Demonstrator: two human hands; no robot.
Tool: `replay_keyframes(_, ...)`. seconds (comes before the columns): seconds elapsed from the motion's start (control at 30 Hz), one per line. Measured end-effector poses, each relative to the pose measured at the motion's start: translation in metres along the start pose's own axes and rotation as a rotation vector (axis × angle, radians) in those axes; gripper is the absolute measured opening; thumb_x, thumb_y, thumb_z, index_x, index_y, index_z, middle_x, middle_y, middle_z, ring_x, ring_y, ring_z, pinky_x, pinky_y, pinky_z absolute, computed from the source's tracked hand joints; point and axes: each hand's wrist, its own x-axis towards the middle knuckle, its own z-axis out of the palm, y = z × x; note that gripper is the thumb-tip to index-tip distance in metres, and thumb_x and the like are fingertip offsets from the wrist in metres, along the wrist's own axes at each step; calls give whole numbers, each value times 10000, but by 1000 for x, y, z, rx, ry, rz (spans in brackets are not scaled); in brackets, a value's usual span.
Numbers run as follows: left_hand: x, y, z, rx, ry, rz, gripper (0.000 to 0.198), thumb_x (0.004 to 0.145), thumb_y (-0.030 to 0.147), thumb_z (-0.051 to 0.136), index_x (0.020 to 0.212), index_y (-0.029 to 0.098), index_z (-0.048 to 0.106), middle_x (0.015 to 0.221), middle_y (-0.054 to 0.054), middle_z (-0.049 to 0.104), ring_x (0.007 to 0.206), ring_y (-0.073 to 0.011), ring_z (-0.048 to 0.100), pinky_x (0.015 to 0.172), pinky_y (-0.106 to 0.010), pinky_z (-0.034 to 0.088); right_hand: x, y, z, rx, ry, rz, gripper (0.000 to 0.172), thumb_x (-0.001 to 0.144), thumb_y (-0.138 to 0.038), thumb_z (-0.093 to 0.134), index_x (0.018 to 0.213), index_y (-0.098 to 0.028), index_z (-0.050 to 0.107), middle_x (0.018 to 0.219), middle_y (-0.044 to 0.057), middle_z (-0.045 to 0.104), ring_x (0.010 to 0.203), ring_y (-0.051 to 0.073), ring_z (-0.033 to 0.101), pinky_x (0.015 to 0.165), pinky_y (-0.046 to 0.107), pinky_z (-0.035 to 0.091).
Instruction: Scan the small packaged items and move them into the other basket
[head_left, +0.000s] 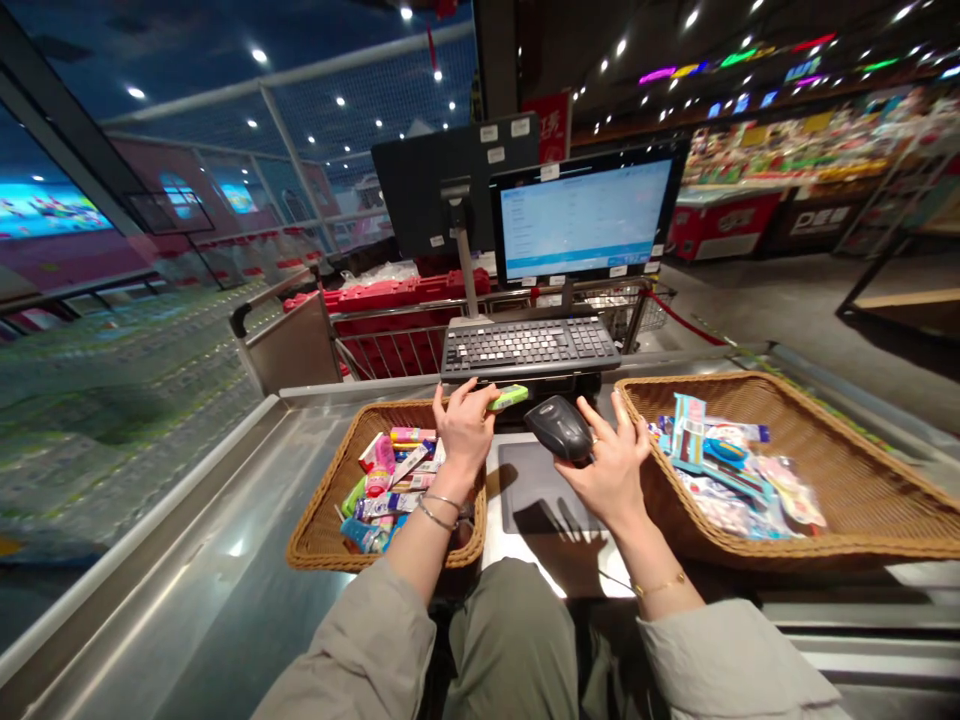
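Observation:
A small green packet [510, 398] is pinched in the fingertips of my left hand [463, 430], over the back right rim of the left wicker basket [322, 500]. That basket holds small colourful packaged goods [390, 480]. Just right of the packet, my right hand [613, 465] grips a black barcode scanner [559, 428] between thumb and forefinger, while its other fingers stretch upward near the right wicker basket [862, 480]. Inside the right basket lie blue, white and pink packets [720, 460]. Part of the scanner's grip is hidden by my hand.
Behind the hands is a black keyboard [529, 345], below a lit monitor [585, 215] and a second dark screen back [442, 190]. A grey pad [536, 490] lies between the baskets on the metal counter [232, 540]. A shopping cart [397, 345] stands beyond.

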Motion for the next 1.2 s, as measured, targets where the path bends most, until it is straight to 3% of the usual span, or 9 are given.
replay_keyframes(0.33, -8, 4, 16, 41, 28, 95, 248, 967, 207, 585, 1133, 317, 732, 1214, 1, 777, 1351, -286, 578, 1246, -713, 35, 2, -5, -7, 29, -24, -63, 133, 768, -340, 711, 746, -210, 692, 1387, 74, 670, 1514, 416, 329, 1183, 712, 192)
replay_keyframes(0.63, -11, 3, 16, 62, 28, 101, 224, 970, 245, 601, 1136, 326, 728, 1208, -16, 779, 1356, -303, 570, 1235, -736, 59, 1, -4, -5, 44, -44, -96, 136, 759, -348, 710, 793, -216, 711, 1370, 75, 681, 1516, 418, 324, 1192, 719, 163)
replay_keyframes(0.87, -12, 3, 15, 118, -58, 65, 296, 966, 206, 566, 1196, 321, 712, 1281, -22, 747, 1388, -305, 540, 1235, -744, 44, 0, -4, -5, 60, -62, -89, 139, 757, -345, 708, 811, -219, 730, 1360, 81, 686, 1525, 408, 307, 1197, 704, 139)
replay_keyframes(1.2, -14, 0, 19, 55, 49, 77, 254, 950, 227, 618, 1159, 323, 726, 1213, -5, 776, 1330, -304, 585, 1242, -720, 64, 0, -6, -5, 69, -64, -97, 149, 746, -329, 713, 849, -224, 734, 1350, 61, 694, 1512, 420, 330, 1189, 702, 154)
